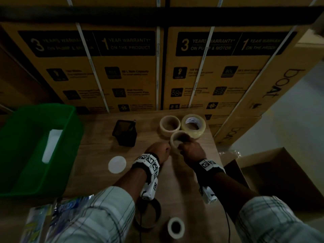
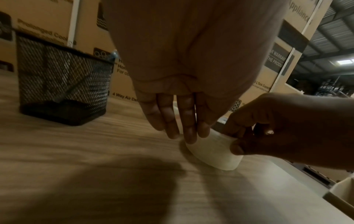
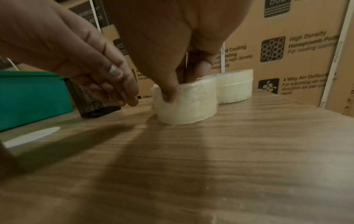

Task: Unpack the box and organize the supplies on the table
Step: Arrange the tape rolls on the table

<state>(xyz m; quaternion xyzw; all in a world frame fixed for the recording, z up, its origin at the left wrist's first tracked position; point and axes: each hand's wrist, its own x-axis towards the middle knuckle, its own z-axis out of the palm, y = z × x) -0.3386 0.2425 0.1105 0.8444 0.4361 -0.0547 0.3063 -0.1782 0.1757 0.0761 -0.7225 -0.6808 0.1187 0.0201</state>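
Note:
A clear tape roll [image 1: 173, 140] [image 2: 212, 151] [image 3: 189, 106] stands flat on the wooden table [image 1: 98, 165], just in front of two other tape rolls [image 1: 162, 128] [image 1: 199, 128]. My right hand [image 1: 182, 144] [image 2: 233, 140] [image 3: 182, 81] pinches its wall from above, thumb outside and fingers in the core. My left hand [image 1: 166, 148] [image 2: 187, 133] [image 3: 122, 91] is at the roll's left side with straight fingers; in the left wrist view the fingertips touch the roll. The opened cardboard box [image 1: 259, 158] sits low at the right of the table.
A black mesh pen holder [image 1: 125, 133] [image 2: 63, 84] stands left of the rolls. A green bin [image 1: 43, 106] [image 3: 32, 97] holds a white item. Nearer me lie a white round lid [image 1: 117, 164], a white tape roll [image 1: 175, 227], a dark ring [image 1: 149, 213] and plastic packets [image 1: 40, 221]. Large cartons wall the back.

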